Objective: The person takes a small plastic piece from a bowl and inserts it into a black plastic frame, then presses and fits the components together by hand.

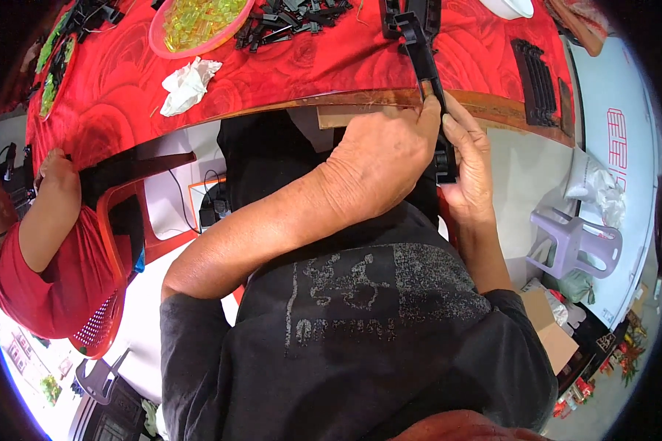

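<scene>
A long, narrow black plastic part is held upright over the table's front edge, one end pointing to the far side. My right hand grips it from the right, its fingers closed around the lower half. From the left, my left hand reaches across my body, with its fingers pressed together against the middle of the part. Whether the left fingertips also pinch something small is hidden. Just beyond, more black plastic parts lie on the red cloth.
On the red rose-patterned tablecloth are a pink bowl of yellow translucent pieces, a heap of small black parts, a crumpled white tissue and a row of black strips. Another person sits at the left. A purple stool stands right.
</scene>
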Demonstrator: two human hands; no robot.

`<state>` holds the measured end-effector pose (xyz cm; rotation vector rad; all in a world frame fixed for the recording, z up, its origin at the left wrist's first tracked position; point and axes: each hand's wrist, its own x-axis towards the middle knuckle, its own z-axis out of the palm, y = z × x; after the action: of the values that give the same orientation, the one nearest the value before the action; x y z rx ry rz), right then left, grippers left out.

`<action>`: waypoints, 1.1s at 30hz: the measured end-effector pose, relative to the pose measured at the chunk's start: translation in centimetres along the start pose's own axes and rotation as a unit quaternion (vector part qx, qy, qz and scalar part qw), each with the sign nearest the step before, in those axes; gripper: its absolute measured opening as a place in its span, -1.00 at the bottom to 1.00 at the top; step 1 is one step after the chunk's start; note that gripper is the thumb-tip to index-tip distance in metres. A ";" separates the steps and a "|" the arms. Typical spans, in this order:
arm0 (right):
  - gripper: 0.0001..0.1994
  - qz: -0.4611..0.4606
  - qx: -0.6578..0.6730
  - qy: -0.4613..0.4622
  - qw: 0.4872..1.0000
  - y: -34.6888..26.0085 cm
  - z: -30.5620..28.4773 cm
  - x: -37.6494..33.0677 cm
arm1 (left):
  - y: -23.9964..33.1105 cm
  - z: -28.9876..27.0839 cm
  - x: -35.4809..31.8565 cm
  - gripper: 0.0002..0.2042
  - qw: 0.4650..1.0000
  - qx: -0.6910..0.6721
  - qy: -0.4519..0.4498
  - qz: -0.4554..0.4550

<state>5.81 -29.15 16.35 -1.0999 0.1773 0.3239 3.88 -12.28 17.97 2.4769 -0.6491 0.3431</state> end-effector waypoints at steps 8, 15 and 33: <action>-0.60 0.006 -0.024 -0.023 0.999 0.2 0.0 -0.1 | 0.5 0.1 0.1 -0.48 0.999 0.035 -0.040 -0.005; -0.62 0.017 -0.024 0.022 0.999 0.3 -0.2 -0.3 | 0.2 -0.7 0.6 -0.51 0.997 -0.013 -0.072 -0.031; -0.61 0.026 -0.008 0.012 1.000 1.2 -0.8 0.1 | -0.4 0.9 0.8 -0.47 0.992 -0.033 -0.117 -0.035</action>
<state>5.52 -29.33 14.96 -1.1160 0.2250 0.3589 4.85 -12.82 17.32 2.4901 -0.6543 0.0037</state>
